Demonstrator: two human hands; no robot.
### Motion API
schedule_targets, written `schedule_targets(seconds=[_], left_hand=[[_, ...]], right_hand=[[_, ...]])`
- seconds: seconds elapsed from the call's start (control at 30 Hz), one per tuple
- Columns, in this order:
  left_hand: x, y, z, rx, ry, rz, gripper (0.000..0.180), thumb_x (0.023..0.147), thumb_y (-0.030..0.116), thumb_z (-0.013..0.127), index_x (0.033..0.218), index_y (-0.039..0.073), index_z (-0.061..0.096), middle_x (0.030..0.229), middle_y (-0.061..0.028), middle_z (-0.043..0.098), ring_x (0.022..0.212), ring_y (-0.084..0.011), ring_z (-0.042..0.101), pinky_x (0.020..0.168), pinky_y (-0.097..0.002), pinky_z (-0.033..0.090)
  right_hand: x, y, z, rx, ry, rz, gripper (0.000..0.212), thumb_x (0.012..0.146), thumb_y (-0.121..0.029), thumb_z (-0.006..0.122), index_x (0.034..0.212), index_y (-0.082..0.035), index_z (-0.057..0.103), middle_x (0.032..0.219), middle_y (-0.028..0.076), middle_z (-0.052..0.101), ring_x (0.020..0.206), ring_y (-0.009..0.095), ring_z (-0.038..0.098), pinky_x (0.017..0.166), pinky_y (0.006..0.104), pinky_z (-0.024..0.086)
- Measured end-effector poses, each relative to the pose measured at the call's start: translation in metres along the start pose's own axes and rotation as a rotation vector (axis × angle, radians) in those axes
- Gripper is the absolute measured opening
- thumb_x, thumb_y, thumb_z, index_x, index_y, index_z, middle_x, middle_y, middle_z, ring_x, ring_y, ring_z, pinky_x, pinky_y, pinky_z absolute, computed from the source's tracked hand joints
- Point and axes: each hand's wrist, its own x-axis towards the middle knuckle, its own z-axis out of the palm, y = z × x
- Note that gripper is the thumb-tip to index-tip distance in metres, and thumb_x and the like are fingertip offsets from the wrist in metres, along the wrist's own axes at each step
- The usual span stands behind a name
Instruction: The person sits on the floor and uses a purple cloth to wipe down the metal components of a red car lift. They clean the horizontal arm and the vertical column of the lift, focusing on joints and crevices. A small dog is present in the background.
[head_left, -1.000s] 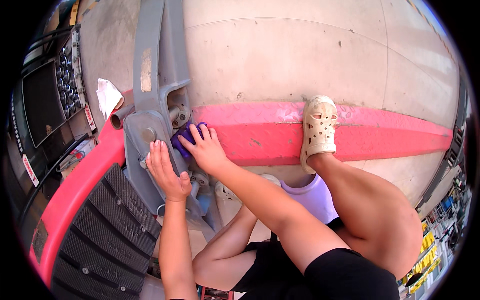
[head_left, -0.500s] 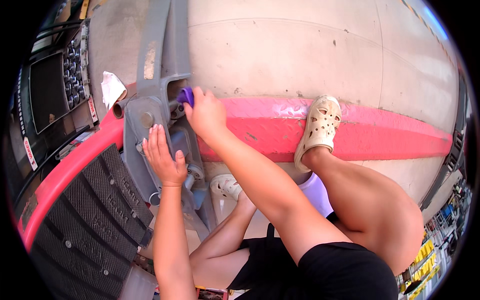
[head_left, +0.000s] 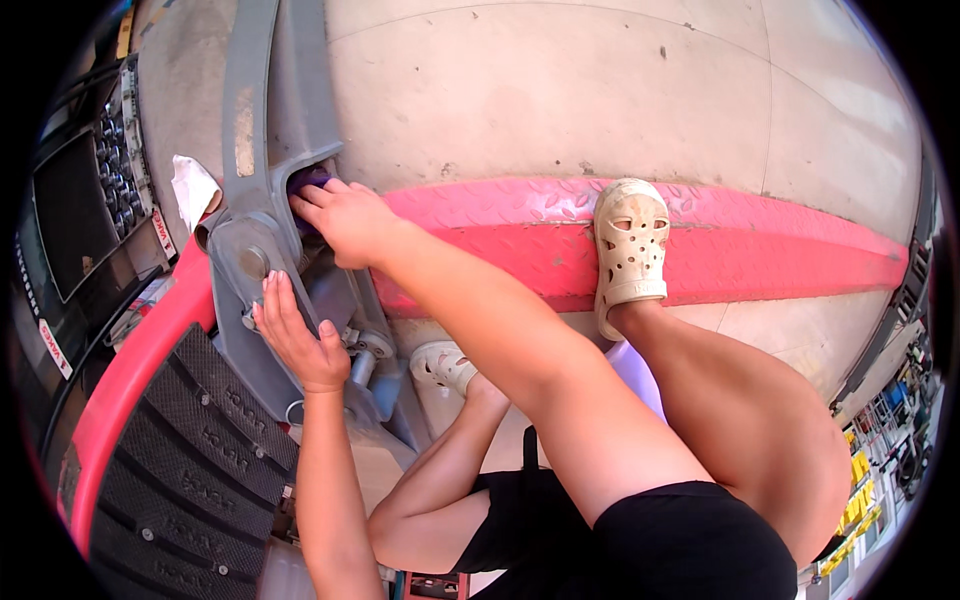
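A purple cloth (head_left: 310, 181) is bunched in my right hand (head_left: 345, 220), whose fingers reach into the hollow end of a grey metal arm (head_left: 290, 90). Most of the cloth is hidden by the fingers and the metal. My left hand (head_left: 303, 335) lies flat with its fingers stretched out against the grey joint bracket (head_left: 235, 330), just below a round pivot pin (head_left: 253, 262). It holds nothing. Below the right wrist, bolts and a metal cylinder (head_left: 362, 368) show inside the bracket.
A red treadplate beam (head_left: 500, 265) runs rightward across the floor, with my clog (head_left: 635, 245) on it. A red curved tube (head_left: 125, 400) borders a black ribbed panel (head_left: 215, 440). A white cloth (head_left: 193, 190) lies beside the joint. Metal sockets (head_left: 115, 170) line the far left.
My right hand has pushed the purple cloth deeper into the hollow of the grey arm. The view has shifted, so the metalwork appears further left. My left hand stays against the bracket.
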Motion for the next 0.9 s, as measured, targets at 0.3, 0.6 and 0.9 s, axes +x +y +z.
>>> schedule_targets(seconds=[0.3,0.6,0.9], left_hand=[[0.001,0.0,0.002,0.011,0.002,-0.015,0.074,0.095,0.051,0.039,0.146,-0.003,0.043,0.146,-0.0213,0.047,0.14,-0.0377,0.041,0.117,-0.0541,0.02],[0.002,-0.002,0.0,0.053,-0.023,-0.01,0.071,0.094,0.044,0.043,0.146,-0.004,0.041,0.147,-0.0222,0.045,0.14,-0.038,0.04,0.118,-0.0543,0.02],[0.001,0.001,0.0,0.027,-0.019,-0.017,0.07,0.094,0.043,0.043,0.146,-0.004,0.041,0.147,-0.0224,0.046,0.14,-0.0385,0.04,0.117,-0.0541,0.02]], right_hand=[[0.077,0.008,0.006,-0.393,-0.527,0.037,0.032,0.088,-0.02,0.068,0.119,-0.017,0.073,0.125,0.004,0.07,0.114,0.026,0.066,0.089,0.0372,0.055],[0.076,-0.002,0.007,-0.365,-0.445,0.092,0.023,0.092,-0.024,0.061,0.108,-0.013,0.074,0.114,0.006,0.073,0.098,0.025,0.072,0.072,0.042,0.058],[-0.007,0.015,-0.022,-0.203,-0.06,0.261,0.03,0.083,-0.02,0.069,0.108,-0.005,0.062,0.108,0.015,0.064,0.087,0.035,0.07,0.071,0.0439,0.058]])
